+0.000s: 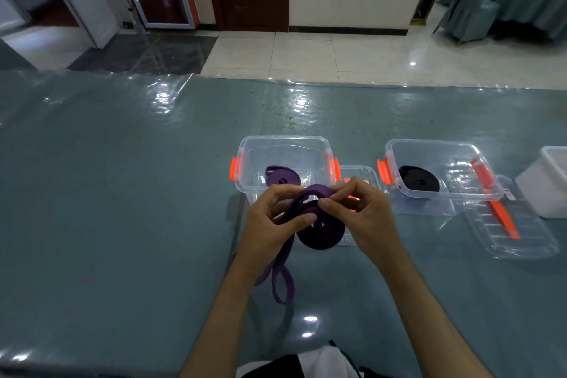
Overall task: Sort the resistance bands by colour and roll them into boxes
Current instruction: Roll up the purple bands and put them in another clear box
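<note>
The desk (122,193) is covered in a teal cloth under a glossy clear sheet that catches the ceiling lights. Just left of centre, the left hand (270,218) pinches a purple resistance band (319,233) between thumb and curled fingers, holding it above the desk in front of the person. The band is partly wound into a thick coil between the two hands, while its loose tail (280,282) hangs down below the left wrist and lies in loops on the desk. Behind the hands stands a clear plastic box (285,144) with orange clips on its sides, and inside it lies a rolled purple band (280,176), flat on the bottom. The right hand (365,212) grips the other side of the coil, its thumb and fingertips pressed onto the upper turns. A clear lid (365,175) lies just beside that box, partly hidden by the right hand. Further right is a second clear box (435,147) with an orange clip, holding a rolled black band (418,179). Its clear lid (521,233) with an orange handle lies on the desk close against it, reaching toward the person. At the far right edge sits a white container (549,181), only partly in view.
</note>
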### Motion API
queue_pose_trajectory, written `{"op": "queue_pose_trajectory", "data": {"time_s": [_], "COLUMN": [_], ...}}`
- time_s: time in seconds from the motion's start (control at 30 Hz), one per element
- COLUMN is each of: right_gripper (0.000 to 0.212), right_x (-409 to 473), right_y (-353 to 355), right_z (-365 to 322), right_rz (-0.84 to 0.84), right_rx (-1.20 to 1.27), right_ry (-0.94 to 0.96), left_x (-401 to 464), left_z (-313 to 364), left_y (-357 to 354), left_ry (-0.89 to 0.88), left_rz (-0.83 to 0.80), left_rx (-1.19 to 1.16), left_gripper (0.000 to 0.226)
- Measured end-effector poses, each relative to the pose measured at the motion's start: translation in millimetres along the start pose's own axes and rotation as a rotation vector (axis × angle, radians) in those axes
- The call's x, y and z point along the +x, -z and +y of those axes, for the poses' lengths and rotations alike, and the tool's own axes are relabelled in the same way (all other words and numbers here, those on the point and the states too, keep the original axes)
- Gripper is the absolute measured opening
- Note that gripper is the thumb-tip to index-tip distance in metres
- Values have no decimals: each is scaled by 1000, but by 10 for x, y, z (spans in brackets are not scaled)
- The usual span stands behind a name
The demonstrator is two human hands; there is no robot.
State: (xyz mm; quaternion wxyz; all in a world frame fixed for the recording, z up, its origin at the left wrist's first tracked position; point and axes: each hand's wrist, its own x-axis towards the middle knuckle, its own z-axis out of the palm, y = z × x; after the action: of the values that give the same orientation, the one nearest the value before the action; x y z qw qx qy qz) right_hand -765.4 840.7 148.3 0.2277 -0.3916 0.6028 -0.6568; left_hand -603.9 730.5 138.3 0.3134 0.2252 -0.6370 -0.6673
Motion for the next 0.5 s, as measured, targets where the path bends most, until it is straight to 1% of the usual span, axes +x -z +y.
{"op": "queue_pose_trajectory", "data": {"time_s": [0.13, 0.3, 0.4, 0.5], "right_gripper": [22, 23, 31, 45], "right_x": [-28, -24, -64, -119], "right_y": [-34, -28, -56, -99], "right_z": [19, 9, 17, 39], "right_rz": [11, 20, 17, -29], "right_rx": [27, 40, 149, 214], "right_ry": [-24, -81, -197, -304], "left_x": [30, 36, 16, -5], "left_z": [8, -20, -41, -55], "left_y": [23, 23, -20, -78], "left_ry": [11, 23, 23, 44], "left_rz": [35, 32, 140, 290], "left_rx": [-15, 12, -76, -143], "left_gripper": [46, 49, 48, 47]}}
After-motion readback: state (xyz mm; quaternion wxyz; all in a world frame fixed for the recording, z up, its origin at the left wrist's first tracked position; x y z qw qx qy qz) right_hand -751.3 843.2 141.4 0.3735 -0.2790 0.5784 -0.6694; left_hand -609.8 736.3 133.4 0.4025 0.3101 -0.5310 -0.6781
